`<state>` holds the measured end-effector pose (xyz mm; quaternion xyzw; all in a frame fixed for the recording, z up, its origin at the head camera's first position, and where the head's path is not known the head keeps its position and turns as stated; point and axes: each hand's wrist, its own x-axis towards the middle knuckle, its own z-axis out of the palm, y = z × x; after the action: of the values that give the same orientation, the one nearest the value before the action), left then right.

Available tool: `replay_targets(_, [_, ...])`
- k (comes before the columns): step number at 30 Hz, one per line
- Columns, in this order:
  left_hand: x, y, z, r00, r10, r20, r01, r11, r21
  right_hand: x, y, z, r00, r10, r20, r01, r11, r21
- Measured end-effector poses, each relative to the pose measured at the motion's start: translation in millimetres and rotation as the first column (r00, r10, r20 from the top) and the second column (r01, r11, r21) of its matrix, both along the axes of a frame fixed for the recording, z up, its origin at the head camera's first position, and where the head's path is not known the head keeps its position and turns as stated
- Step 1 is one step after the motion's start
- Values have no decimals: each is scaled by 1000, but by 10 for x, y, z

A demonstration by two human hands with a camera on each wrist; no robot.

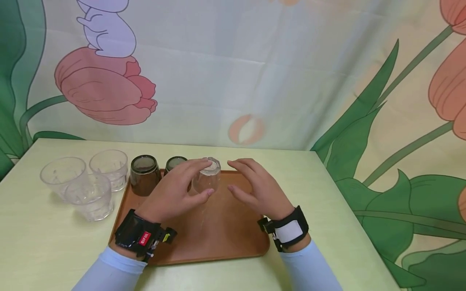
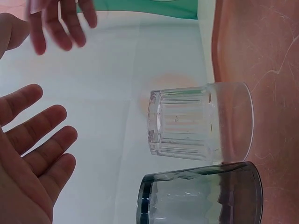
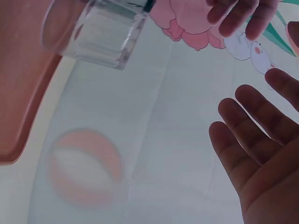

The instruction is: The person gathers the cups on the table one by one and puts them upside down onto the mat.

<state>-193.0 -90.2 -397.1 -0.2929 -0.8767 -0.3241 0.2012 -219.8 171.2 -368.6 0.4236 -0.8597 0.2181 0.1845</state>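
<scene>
On the brown tray (image 1: 218, 230) a clear glass (image 1: 207, 180) stands upside down at the back. Two dark tinted glasses stand to its left, also inverted: one dark glass (image 1: 145, 178) at the tray's back left corner, the other dark glass (image 1: 176, 162) partly hidden behind my left hand (image 1: 174, 192). That hand hovers over the tray, fingers extended, nothing in it. My right hand (image 1: 260, 188) is held up to the right of the clear glass, fingers spread and likewise holding nothing. In the left wrist view the clear glass (image 2: 201, 122) stands apart from both hands.
Left of the tray, three clear glasses stand upright on the pale table (image 1: 22, 218): a rear glass (image 1: 111, 169), a left glass (image 1: 62, 176) and a front glass (image 1: 91, 198), close together. A printed curtain (image 1: 204, 81) hangs behind the table.
</scene>
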Motion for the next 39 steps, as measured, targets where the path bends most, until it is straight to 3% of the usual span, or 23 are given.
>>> replay_targets(22, [26,-45,80,1000,-11,-5,11,999,50,59,-59,81,998,52,19,-51,998,-47])
replay_targets(31, [47,-77,116,999,52,-6,-52,998,24,78,-125,48,998,65,19,-65,998,-27])
replay_targets(39, [50,-102,133,998,64,9,-64,998,22,70,-164,20,996,93,-4,-93,996,-18])
